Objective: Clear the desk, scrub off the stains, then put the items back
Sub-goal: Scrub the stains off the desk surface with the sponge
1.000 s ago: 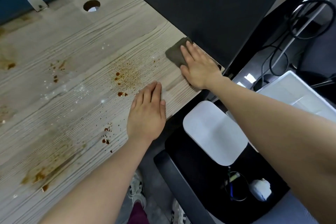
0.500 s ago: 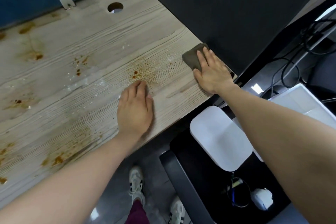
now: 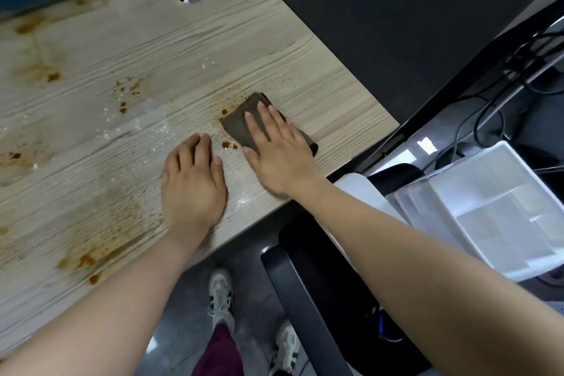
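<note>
Stains sat just left of the sponge; flat right hand pressed it, so I'd scrub slow, firm passes.

Single head-worn view: we look steeply down and forward, from close above, onto the near corner of the desk, with floor below its edge.
</note>
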{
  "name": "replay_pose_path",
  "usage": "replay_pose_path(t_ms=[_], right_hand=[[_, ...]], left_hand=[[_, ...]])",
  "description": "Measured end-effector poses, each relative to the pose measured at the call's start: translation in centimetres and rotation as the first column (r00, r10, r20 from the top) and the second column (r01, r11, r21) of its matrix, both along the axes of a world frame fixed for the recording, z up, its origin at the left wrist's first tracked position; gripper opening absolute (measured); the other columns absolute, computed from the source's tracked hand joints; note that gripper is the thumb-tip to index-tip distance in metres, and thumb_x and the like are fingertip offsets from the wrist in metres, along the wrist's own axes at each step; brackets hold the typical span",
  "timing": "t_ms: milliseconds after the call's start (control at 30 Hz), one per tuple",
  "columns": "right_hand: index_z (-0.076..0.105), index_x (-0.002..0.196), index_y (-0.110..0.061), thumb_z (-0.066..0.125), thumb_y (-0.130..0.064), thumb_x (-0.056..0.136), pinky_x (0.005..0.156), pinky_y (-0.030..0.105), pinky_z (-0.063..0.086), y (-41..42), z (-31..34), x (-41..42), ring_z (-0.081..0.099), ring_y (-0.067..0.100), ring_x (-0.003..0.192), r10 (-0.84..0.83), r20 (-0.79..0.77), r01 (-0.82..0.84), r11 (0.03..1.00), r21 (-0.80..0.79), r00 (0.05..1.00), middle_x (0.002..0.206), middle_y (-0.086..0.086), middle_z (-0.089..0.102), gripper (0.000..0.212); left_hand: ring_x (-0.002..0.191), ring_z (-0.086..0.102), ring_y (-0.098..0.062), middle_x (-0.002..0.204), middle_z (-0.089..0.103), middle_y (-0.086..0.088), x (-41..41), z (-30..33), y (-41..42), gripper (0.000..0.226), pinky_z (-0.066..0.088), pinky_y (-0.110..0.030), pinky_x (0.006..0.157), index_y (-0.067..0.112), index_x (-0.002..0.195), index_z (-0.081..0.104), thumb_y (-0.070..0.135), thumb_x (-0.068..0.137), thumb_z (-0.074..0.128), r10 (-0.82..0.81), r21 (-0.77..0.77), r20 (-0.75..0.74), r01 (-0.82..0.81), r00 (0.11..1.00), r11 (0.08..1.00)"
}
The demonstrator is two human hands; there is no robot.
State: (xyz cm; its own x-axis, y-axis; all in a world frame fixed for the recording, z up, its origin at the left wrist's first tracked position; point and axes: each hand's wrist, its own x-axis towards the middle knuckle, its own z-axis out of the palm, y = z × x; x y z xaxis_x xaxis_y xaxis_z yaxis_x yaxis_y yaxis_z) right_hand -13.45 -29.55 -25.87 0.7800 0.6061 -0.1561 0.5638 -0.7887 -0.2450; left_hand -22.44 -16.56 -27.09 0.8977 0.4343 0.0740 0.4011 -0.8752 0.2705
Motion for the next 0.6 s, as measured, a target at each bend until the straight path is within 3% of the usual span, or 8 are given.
replay_pose_path(t_ms=[100, 267, 367, 600], right_hand=[[-0.005, 0.152, -0.023, 0.018, -0.046, 0.101, 0.115, 0.033, -0.007, -2.5, 0.2, 3.1, -0.013, 0.015, 0.145, 0.011, -0.002, -0.011, 1.000, 0.000, 1.000, 0.158, 0.000, -0.014, 0.060], [-0.003, 0.152, -0.018, 0.019, -0.045, 0.100, 0.116, 0.036, -0.001, -5.4, 0.3, 7.9, -0.009, 0.019, 0.146, -0.271, 0.051, 0.273, 0.961, -0.053, 0.961, 0.159, 0.004, -0.011, 0.062], [-0.004, 0.152, -0.017, 0.021, -0.042, 0.100, 0.116, 0.037, -0.005, -3.4, 0.2, 6.9, -0.012, 0.022, 0.146, -0.322, 0.042, 0.324, 0.944, -0.061, 0.946, 0.158, 0.009, -0.012, 0.062], [-0.001, 0.152, -0.023, 0.023, -0.040, 0.101, 0.115, 0.033, -0.008, 4.0, 0.0, 1.0, -0.011, 0.017, 0.146, 0.026, 0.009, -0.026, 1.000, 0.012, 1.000, 0.159, 0.004, -0.012, 0.059]], left_hand=[[0.129, 0.032, -0.029, 0.144, 0.037, -0.007, -0.1, 0.2, 0.1, 0.046, 0.027, -0.045, 0.110, 0.015, 0.143, 0.036, 0.032, 0.101, 0.031, 0.000, -0.013, -0.013, 0.000, 1.000, 1.000], [0.130, 0.031, -0.028, 0.144, 0.038, -0.006, 0.0, 0.0, 0.1, 0.046, 0.027, -0.044, 0.110, 0.014, 0.143, 0.036, 0.032, 0.101, 0.030, 0.006, -0.005, -0.006, -0.006, 1.000, 1.000], [0.128, 0.033, -0.029, 0.143, 0.040, -0.008, 0.0, -0.2, 0.1, 0.046, 0.029, -0.045, 0.110, 0.013, 0.142, 0.037, 0.031, 0.100, 0.032, 0.003, 0.002, -0.002, -0.003, 1.000, 1.000], [0.128, 0.034, -0.029, 0.142, 0.041, -0.008, 0.0, -0.4, 0.2, 0.046, 0.028, -0.044, 0.109, 0.013, 0.141, 0.038, 0.031, 0.100, 0.032, 0.008, 0.003, -0.001, -0.008, 1.000, 1.000]])
